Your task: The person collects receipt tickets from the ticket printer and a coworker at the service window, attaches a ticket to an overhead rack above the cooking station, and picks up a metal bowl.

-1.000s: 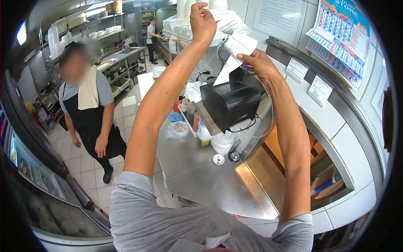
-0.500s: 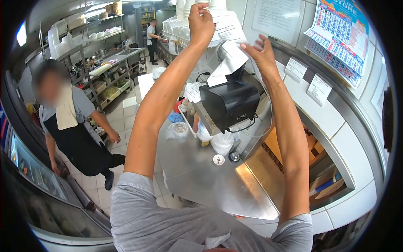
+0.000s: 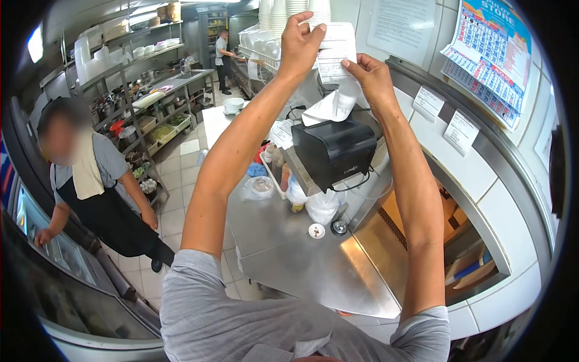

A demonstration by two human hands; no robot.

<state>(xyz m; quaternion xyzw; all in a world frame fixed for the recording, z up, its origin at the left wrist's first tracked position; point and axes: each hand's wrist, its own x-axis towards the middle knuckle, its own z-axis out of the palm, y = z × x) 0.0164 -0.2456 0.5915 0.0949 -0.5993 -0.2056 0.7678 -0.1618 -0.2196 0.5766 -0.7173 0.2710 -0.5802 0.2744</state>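
Between the left hand (image 3: 300, 49) and right hand (image 3: 374, 79), both pinching it, is a paper slip (image 3: 338, 49); steel counter (image 3: 307, 265) below, kitchen shelves (image 3: 158, 53) beyond.

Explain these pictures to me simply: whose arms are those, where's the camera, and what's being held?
No machine arms here: these are a person's bare arms, seen by one camera worn on their head, looking forward and down. The left hand and right hand hold a printed paper slip. Below is a black machine, probably a receipt printer. On the steel counter are a small white dish, a silver bell and a plastic bag. A co-worker stands at picture left.
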